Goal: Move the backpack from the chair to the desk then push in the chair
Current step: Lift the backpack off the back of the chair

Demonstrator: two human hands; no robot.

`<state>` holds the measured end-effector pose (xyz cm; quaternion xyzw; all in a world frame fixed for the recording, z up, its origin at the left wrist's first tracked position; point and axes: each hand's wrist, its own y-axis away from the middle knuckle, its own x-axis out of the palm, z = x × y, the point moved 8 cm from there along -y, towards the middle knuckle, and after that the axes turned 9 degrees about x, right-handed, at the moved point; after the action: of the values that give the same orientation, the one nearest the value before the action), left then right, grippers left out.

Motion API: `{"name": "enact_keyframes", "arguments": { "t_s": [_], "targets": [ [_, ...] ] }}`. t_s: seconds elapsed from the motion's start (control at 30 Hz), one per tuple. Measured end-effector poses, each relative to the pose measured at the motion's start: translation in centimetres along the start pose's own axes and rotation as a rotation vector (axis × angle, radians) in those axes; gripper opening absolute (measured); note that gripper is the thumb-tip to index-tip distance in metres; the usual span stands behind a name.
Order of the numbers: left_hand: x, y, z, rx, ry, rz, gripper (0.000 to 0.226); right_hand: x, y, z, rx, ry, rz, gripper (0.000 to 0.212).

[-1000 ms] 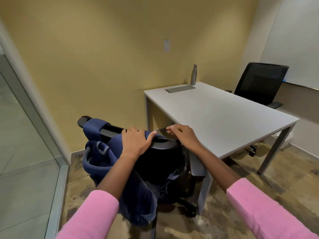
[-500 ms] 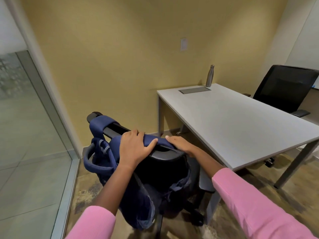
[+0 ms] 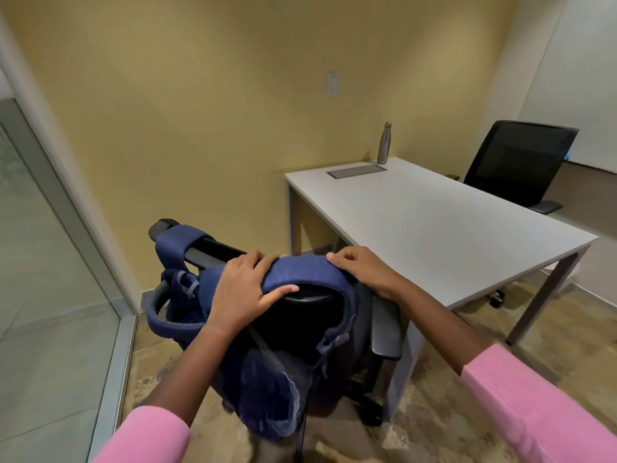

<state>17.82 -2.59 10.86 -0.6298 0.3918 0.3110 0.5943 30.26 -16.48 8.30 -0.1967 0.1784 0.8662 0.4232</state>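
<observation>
Both hands close on the backpack [image 3: 267,379] strap over the chair [image 3: 384,332] back: left grip [image 3: 245,292], right grip [image 3: 362,265]; worktop [image 3: 434,222] at 2 o'clock.

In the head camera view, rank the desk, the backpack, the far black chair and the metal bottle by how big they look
1. desk
2. backpack, though it sits nearer the camera, which inflates it
3. far black chair, though distance shrinks it, so its place against the backpack is unsure
4. metal bottle

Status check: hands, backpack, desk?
Left hand and right hand gripping one backpack strap. Backpack hangs on chair. Desk holds only a bottle, far corner.
</observation>
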Motion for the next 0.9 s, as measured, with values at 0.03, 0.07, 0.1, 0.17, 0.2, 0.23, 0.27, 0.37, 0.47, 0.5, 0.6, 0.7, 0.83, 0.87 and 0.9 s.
{"name": "enact_keyframes", "arguments": {
  "t_s": [0.03, 0.07, 0.1, 0.17, 0.2, 0.23, 0.27, 0.37, 0.47, 0.5, 0.6, 0.7, 0.83, 0.87, 0.9],
  "targets": [
    [0.0, 0.1, -0.2, 0.006, -0.007, 0.002, 0.092, -0.3, 0.6, -0.1, -0.007, 0.029, -0.042, 0.038],
    [0.0, 0.1, -0.5, 0.006, -0.011, 0.004, 0.092, -0.4, 1.3, -0.2, -0.025, 0.074, -0.081, 0.036],
    [0.0, 0.1, -0.7, 0.004, -0.011, 0.005, 0.092, -0.4, 1.9, -0.3, -0.054, 0.132, -0.104, 0.037],
    [0.0, 0.2, -1.1, -0.006, 0.0, 0.008, 0.093, 0.1, 3.1, -0.4, -0.098, 0.249, -0.078, 0.054],
    [0.0, 0.2, -1.2, -0.011, 0.01, 0.009, 0.093, 0.5, 3.6, -0.6, -0.1, 0.292, -0.05, 0.068],
    [0.0, 0.3, -1.3, -0.015, 0.021, 0.009, 0.094, 0.8, 4.0, -0.8, -0.096, 0.327, -0.037, 0.081],
    [0.0, 0.4, -1.3, -0.017, 0.032, 0.007, 0.094, 1.0, 4.3, -1.0, -0.09, 0.354, -0.046, 0.09],
    [-0.1, 0.8, -1.6, -0.006, 0.065, 0.008, 0.093, 1.0, 5.3, -1.2, -0.096, 0.376, -0.2, 0.085],
    [-0.3, 1.2, -1.9, 0.031, 0.101, 0.015, 0.092, 1.4, 6.6, -1.4, -0.099, 0.383, -0.35, 0.071],
    [-0.5, 1.3, -1.9, 0.046, 0.112, 0.016, 0.092, 1.7, 7.0, -1.6, -0.094, 0.383, -0.376, 0.07],
    [-1.0, 1.7, -2.0, 0.089, 0.143, 0.03, 0.093, 2.7, 8.2, -1.8, -0.069, 0.392, -0.443, 0.072],
    [-1.6, 2.2, -2.0, 0.128, 0.164, 0.058, 0.095, 4.2, 9.9, -1.2, -0.097, 0.434, -0.522, 0.075],
    [-2.2, 2.9, -1.9, 0.193, 0.189, 0.09, 0.092, 8.0, 11.7, 1.7, -0.286, 0.594, -0.594, 0.075],
    [-2.3, 3.1, -1.8, 0.211, 0.188, 0.102, 0.089, 8.8, 11.8, 2.5, -0.305, 0.61, -0.613, 0.075],
    [-2.3, 3.3, -1.7, 0.234, 0.185, 0.111, 0.087, 9.4, 11.8, 3.2, -0.32, 0.622, -0.629, 0.074]
  ]
}}
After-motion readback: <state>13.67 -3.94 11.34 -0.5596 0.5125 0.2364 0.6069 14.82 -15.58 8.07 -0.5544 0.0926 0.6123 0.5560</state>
